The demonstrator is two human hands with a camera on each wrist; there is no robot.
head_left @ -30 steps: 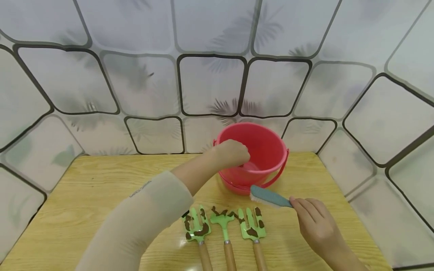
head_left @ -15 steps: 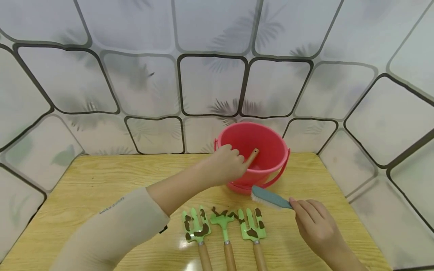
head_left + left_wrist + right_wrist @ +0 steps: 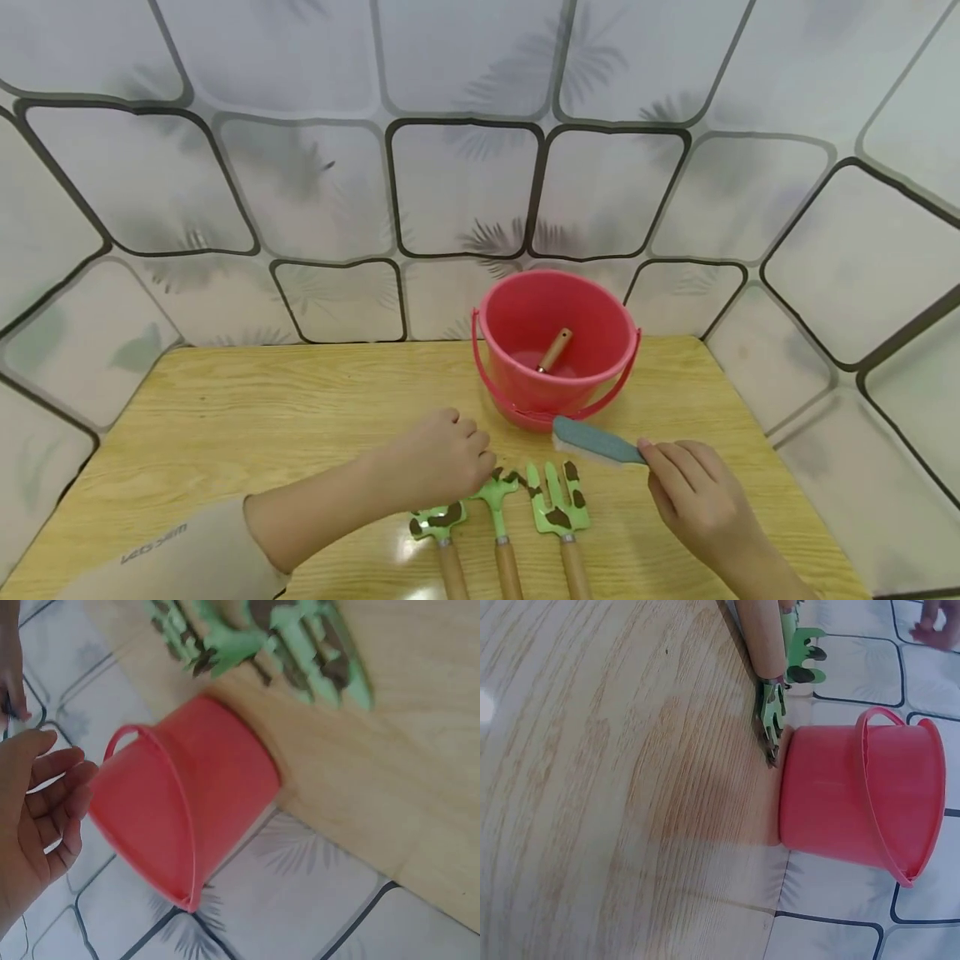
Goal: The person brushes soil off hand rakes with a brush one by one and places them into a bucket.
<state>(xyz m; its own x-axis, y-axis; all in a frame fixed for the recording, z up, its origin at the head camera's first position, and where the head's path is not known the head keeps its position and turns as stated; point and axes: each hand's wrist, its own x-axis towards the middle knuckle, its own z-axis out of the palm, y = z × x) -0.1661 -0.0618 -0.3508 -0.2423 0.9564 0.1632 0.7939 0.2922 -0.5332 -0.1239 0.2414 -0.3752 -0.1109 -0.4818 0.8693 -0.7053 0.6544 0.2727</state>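
Note:
My left hand [image 3: 438, 458] hovers over the heads of the green garden tools, its fingers loosely curled around nothing. In the left wrist view the same hand [image 3: 37, 802] has a bare palm. My right hand [image 3: 701, 504] pinches the handle end of a blue-grey brush [image 3: 596, 440] with white bristles. Beneath and beside the left hand lie a hand fork [image 3: 448, 554] partly hidden by it, a small rake [image 3: 497, 500] and a second hand fork [image 3: 561, 508]. All three have wooden handles and brown patches. A wooden tool handle [image 3: 556, 350] leans inside the pink bucket [image 3: 517, 379].
The bucket stands at the back of the wood-grain table [image 3: 285, 400], its handle hanging down in front. Right behind the table rises a patterned wall [image 3: 337, 192], which also closes in both sides.
My left hand has let go of the wooden-handled tool inside the bucket and moved back, left and down over the green tools. The right hand and brush have stayed almost still.

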